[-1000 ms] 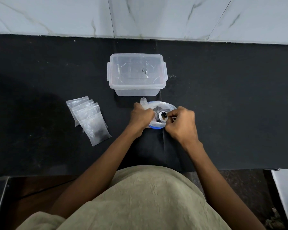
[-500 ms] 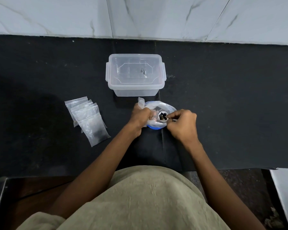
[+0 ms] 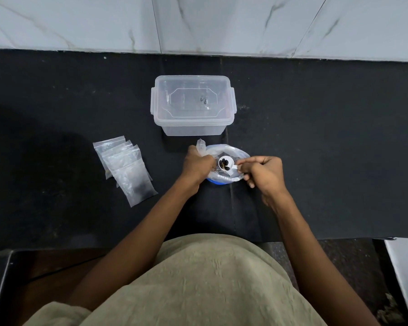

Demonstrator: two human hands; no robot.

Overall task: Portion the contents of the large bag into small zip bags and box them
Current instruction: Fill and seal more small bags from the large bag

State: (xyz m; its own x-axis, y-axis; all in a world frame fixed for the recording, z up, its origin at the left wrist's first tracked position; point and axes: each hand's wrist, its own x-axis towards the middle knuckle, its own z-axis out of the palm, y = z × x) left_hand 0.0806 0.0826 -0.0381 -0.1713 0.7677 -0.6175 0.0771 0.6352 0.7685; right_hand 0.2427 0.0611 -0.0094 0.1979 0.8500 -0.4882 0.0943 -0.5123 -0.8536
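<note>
**At table centre: scoop loaded over the open large bag**

Near the middle of the black table, the large bag sits with its mouth open upward, blue at its near edge. Its mouth is a flattened oval whose long axis runs from 9 to 3 o'clock.

The left hand grips the bag's 9 o'clock edge, fingers curled tight around bunched plastic; a twisted tuft of clear film sticks up past the knuckles toward 12 o'clock.

The right hand holds a small white scoop by its handle, pinched between thumb and curled fingers. The handle's long axis runs roughly 3 to 9 o'clock, with the bowl end pointing toward 9 o'clock, at the left hand. The bowl faces up and carries several dark pieces. It hangs over the bag's mouth; whether it touches the plastic cannot be told.

At 12 o'clock from the bag, just apart from it, stands a clear plastic box with its lid on and latches at both short sides, long axis 9 to 3 o'clock.

At 9 o'clock, well apart from the hands, a fanned stack of small zip bags lies flat, long axes running about 11 to 5 o'clock. Their contents cannot be made out.

A marbled white wall borders the table at 12 o'clock.
</note>
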